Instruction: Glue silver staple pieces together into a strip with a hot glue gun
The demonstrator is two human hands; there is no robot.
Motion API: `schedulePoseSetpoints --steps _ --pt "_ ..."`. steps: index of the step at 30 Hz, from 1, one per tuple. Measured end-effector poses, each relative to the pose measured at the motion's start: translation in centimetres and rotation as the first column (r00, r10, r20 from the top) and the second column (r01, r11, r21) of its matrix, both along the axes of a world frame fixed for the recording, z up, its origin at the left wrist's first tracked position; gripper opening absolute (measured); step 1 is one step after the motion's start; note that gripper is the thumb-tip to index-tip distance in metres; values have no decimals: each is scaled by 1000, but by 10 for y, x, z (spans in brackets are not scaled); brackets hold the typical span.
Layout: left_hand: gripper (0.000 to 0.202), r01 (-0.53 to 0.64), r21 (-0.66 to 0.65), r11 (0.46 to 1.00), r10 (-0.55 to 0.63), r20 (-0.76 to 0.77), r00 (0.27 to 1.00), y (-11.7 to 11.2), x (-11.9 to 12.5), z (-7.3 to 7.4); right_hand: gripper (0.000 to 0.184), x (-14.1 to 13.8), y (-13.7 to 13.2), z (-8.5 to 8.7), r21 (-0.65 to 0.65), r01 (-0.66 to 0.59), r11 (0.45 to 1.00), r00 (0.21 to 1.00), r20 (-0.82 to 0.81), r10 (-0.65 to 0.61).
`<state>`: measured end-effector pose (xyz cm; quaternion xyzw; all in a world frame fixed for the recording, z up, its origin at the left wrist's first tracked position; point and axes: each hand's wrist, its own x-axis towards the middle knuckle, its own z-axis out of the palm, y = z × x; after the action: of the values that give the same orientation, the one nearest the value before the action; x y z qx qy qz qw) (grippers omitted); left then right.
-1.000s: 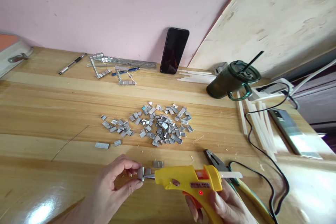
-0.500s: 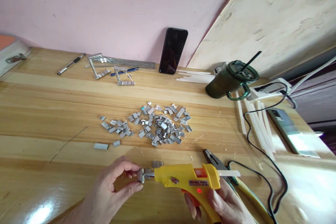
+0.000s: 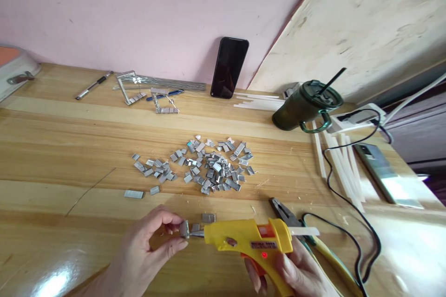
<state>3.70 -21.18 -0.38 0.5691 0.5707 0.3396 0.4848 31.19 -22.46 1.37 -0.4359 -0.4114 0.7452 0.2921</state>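
Observation:
Between thumb and fingers, my left hand (image 3: 153, 241) pinches a small grey metal piece (image 3: 184, 229). My right hand (image 3: 299, 269) is wrapped round the handle of a yellow hot glue gun (image 3: 240, 236), with fingers at its orange trigger. The gun points left, its nozzle close to the held piece; whether they touch I cannot tell. A white glue stick (image 3: 304, 231) sticks out of its back, and a red light glows on its side. Just behind the nozzle lies another metal piece (image 3: 208, 217). Farther back is a loose pile of similar metal pieces (image 3: 219, 167).
Pliers (image 3: 284, 213) lie right of the gun, near a black cable (image 3: 334, 188). Glue sticks (image 3: 343, 162), a phone (image 3: 386, 176) and a green mug (image 3: 303, 106) stand or lie at right. Small metal frames (image 3: 130, 88), wires and pens lie along the wall, where another phone (image 3: 230, 67) leans.
My left hand has shifted slightly left and up with the metal piece, which is turned a little. The gap to the nozzle looks wider. The glue gun has barely moved.

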Motion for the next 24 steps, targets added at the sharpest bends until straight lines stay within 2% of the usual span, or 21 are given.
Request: schedulePoseSetpoints --steps 8,10,13,17,24 --pt "6 -124 -77 989 125 10 992 -1 10 10 51 -4 -2 5 -97 75 992 997 -11 -77" --pt "7 -119 -55 991 120 20 993 0 9 8 51 -5 -1 6 -103 68 992 997 -22 -70" --pt "8 -102 -14 995 103 31 994 0 7 6 51 -4 1 5 -42 39 998 999 9 -39" --pt "8 -126 -31 992 127 17 992 -2 8 5 51 0 2 2 -4 10 1000 1000 14 -10" --pt "9 -57 -6 998 57 4 998 -2 3 0 51 0 0 -2 18 20 1000 1000 0 -20"
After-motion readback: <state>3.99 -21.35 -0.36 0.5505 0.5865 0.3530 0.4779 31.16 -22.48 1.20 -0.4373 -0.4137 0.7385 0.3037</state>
